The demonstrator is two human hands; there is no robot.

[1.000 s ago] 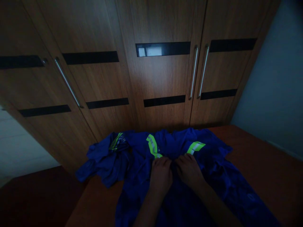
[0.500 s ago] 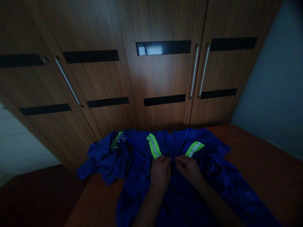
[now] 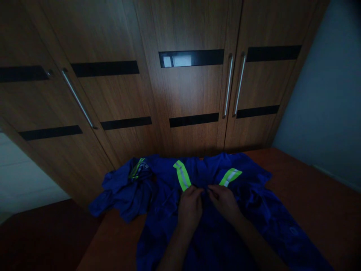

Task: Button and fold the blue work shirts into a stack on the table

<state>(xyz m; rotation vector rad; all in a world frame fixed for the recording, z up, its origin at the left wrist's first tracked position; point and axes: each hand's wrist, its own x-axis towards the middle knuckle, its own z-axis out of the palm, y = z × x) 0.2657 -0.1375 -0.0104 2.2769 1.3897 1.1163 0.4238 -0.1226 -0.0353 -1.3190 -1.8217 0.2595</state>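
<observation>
A dark blue work garment with yellow-green and silver reflective strips lies spread on a reddish-brown surface. My left hand is closed, its fingertips pinching the garment's cloth near the middle, just below the left strip. Close beside it, my right hand is also closed in a pinch on the cloth, below the right strip. A narrow gap separates the two sets of fingertips. Whatever small detail lies between them is too dark to make out.
Bunched blue cloth with a reflective band lies at the left. Behind stands a wooden wardrobe with black inlays and metal handles. A pale wall rises at the right. The reddish-brown surface extends rightward.
The view has shifted slightly. Both hands stay at the garment's middle with nearly the same pinch, and the cloth lies much as before.
</observation>
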